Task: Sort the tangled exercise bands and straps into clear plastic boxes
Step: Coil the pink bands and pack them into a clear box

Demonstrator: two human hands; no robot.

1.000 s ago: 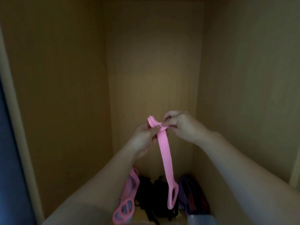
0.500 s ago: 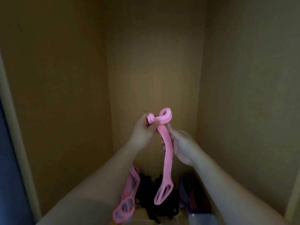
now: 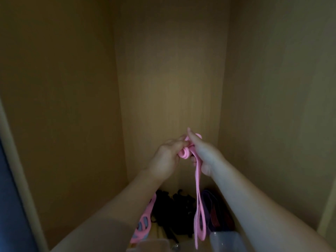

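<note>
Inside a dim wooden cupboard (image 3: 169, 88), both hands are meeting in mid-air, close together on the top end of a pink resistance band (image 3: 197, 182). The left hand (image 3: 166, 158) is pinching the band's small rolled coil between thumb and fingertips. The right hand (image 3: 206, 157) is closing on the strap just beside that coil, forefinger pointing upward with a turn of pink showing behind it. The rest of the band is hanging straight down below the right palm, its bottom loop dangling beside a clear plastic box (image 3: 227, 240). On the cupboard floor beneath, a second pink band (image 3: 144, 220) is lying left of a heap of black straps (image 3: 174, 210), and purple bands (image 3: 211, 202) are lying to their right.
</note>
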